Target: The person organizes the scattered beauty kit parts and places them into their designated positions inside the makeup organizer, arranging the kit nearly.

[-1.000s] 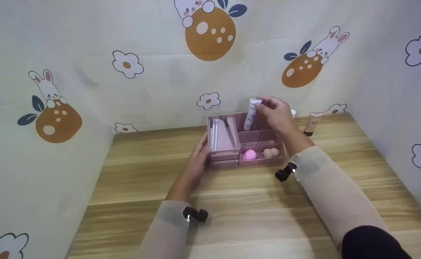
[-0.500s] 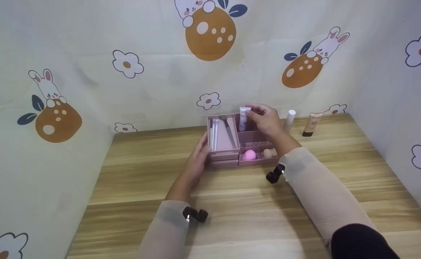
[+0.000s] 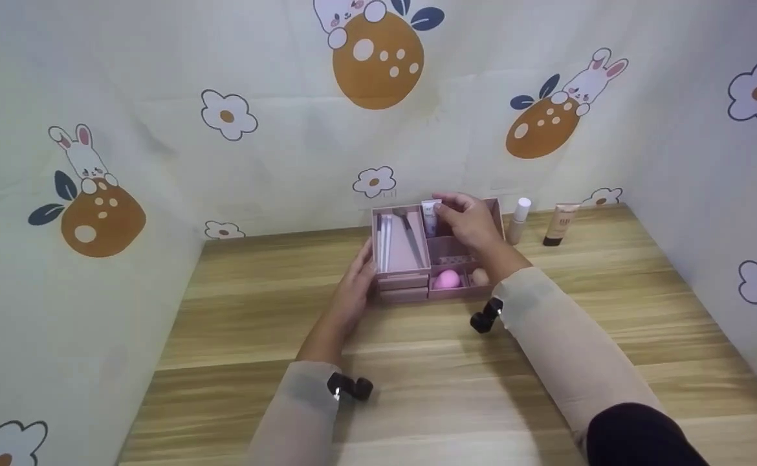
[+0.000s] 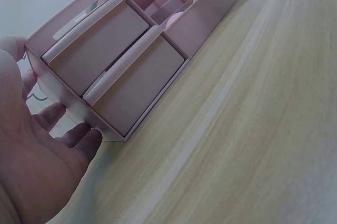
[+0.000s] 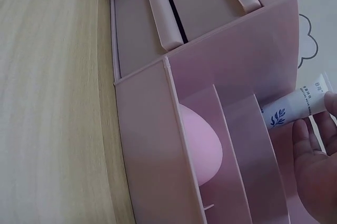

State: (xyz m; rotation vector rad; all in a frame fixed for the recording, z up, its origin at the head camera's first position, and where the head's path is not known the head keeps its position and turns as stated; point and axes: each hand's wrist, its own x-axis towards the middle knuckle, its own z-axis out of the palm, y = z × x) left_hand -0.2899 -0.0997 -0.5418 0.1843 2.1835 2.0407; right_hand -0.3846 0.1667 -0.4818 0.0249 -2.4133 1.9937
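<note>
A pink cosmetics organizer [image 3: 403, 283] with two small drawers stands on the table near the back wall. My left hand [image 3: 351, 291] rests on its left side, fingertips [image 4: 93, 142] against the outer wall in the left wrist view. My right hand [image 3: 472, 223] pinches a white cosmetic tube [image 5: 295, 108] by its flat crimped end. The tube's lower part is down inside the organizer's back compartment, its bottom end hidden behind a divider in the right wrist view. Makeup brushes [image 3: 407, 230] lie in the top left tray. A pink makeup sponge [image 3: 447, 279] sits in a front compartment.
Right of the organizer stand a white-capped bottle [image 3: 519, 220] and a beige tube with a black cap [image 3: 559, 225]. A beige sponge [image 3: 480, 277] is partly hidden by my right wrist. Patterned walls [image 3: 288, 162] enclose the wooden table [image 3: 255, 310] at the back and sides.
My right hand has brought the white tube left and down into the organizer's back left compartment. The white-capped bottle has come into view behind it. My left hand has stayed put.
</note>
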